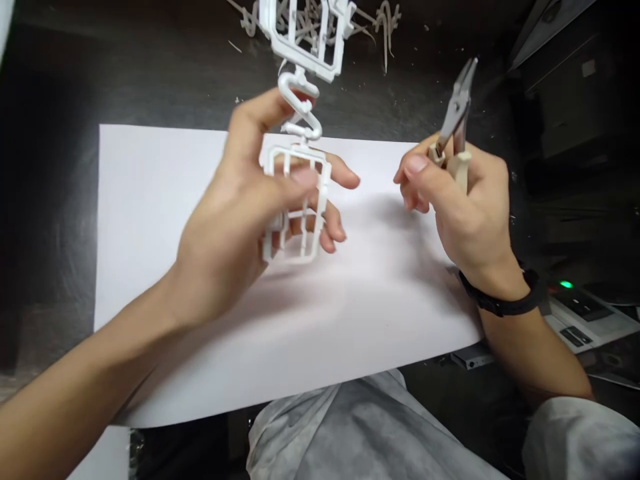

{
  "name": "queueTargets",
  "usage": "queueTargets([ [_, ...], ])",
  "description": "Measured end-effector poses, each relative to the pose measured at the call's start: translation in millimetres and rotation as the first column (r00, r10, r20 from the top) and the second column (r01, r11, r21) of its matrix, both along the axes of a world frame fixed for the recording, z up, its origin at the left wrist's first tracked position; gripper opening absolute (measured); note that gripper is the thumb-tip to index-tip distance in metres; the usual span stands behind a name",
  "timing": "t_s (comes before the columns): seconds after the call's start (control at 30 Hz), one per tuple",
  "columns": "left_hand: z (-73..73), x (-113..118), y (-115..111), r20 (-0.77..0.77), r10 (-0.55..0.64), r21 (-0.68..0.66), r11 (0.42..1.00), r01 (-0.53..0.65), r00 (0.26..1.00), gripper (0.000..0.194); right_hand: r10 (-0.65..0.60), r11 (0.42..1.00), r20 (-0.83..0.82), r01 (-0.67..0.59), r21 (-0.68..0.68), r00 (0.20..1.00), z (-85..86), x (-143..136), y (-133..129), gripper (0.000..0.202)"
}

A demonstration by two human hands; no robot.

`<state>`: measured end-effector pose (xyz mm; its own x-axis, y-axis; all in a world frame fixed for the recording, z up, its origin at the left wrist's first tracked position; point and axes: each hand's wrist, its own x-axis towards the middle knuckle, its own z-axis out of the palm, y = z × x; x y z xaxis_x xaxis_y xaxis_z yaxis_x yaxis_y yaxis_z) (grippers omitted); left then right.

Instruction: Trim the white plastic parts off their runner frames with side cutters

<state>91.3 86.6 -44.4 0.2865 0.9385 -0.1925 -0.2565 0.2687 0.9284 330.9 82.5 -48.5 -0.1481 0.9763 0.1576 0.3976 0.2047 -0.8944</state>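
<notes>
My left hand (250,200) holds a white plastic parts frame (300,87) upright above a white sheet of paper (150,213). Thumb and fingers pinch its lower grid section, and the frame's upper part reaches past the top edge of the view. My right hand (460,200) grips a pair of nippers (457,113) by cream handles, with the metal jaws pointing up and away. The two hands are apart, with the nippers to the right of the frame. A black band sits on my right wrist.
Cut white plastic scraps (380,20) lie on the dark tabletop beyond the paper. A device with a green light (567,285) sits at the right edge. My grey-clothed lap (360,427) is below the paper's near edge.
</notes>
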Motion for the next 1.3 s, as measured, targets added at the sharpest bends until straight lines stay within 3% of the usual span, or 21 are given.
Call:
queueTargets([
  [0.1,9.3,-3,-4,0.152,-0.073,-0.101,0.991,0.088,0.986,0.077,0.031,0.999,-0.025,-0.030,0.018,0.999,-0.3,-2,-5,0.020],
  [0.27,8.2,-11,-5,0.386,-0.120,-0.196,0.958,0.208,0.915,0.043,0.103,0.991,-0.018,-0.104,-0.080,0.994,-1.3,1,-10,0.024],
  [0.37,7.6,-15,-3,0.462,-0.119,-0.204,0.950,0.236,0.879,0.043,0.104,0.987,-0.027,-0.107,-0.116,0.994,-2.6,2,-12,0.027],
  [0.63,14.4,-17,0,0.471,-0.091,-0.236,0.945,0.225,0.878,0.048,0.070,0.995,0.002,-0.070,-0.074,0.998,-6.2,3,-12,0.020],
  [0.83,15.7,-18,0,0.450,-0.077,-0.234,0.951,0.201,0.889,0.046,-0.050,0.997,-0.058,0.047,-0.063,0.997,-15.4,11,-11,0.018],
  [1.3,14.3,-16,0,0.361,-0.120,-0.167,0.967,0.190,0.925,0.050,-0.055,0.996,-0.090,0.049,-0.069,0.994,-18.8,11,-8,0.019],
])
